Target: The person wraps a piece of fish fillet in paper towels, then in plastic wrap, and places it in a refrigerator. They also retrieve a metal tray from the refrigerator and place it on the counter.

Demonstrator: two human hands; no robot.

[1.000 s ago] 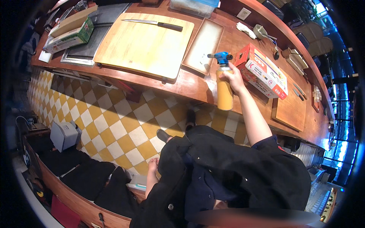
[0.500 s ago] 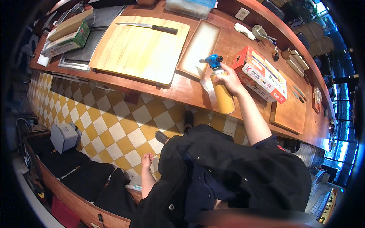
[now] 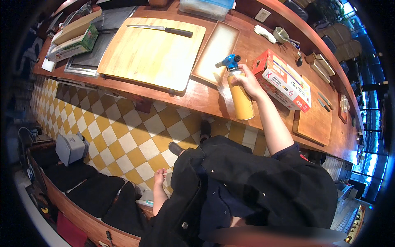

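Note:
My right hand (image 3: 247,84) is wrapped round a blowtorch (image 3: 241,101), a blue burner head on a yellow gas canister. The torch tilts over the counter's near edge, its nozzle pointing left above the near end of a long rectangular plate (image 3: 216,51), pale with a brown rim. Left of the plate lies a wooden cutting board (image 3: 152,57), with a black-handled knife (image 3: 179,31) along its far side. Low by my side hangs my left hand (image 3: 159,178), away from the counter, its fingers curled in with nothing visible in them.
Right of the torch stand a red and white box (image 3: 284,80) and a second wooden board (image 3: 314,119) with knives. A green open box (image 3: 76,43) sits far left. Behind are a clear blue-lidded container (image 3: 205,9), a white cloth (image 3: 264,33) and a small bowl (image 3: 280,35).
The torch has risen very slightly and shifted a little in my right hand's grip. My left hand stays low by my side, nearly unmoved.

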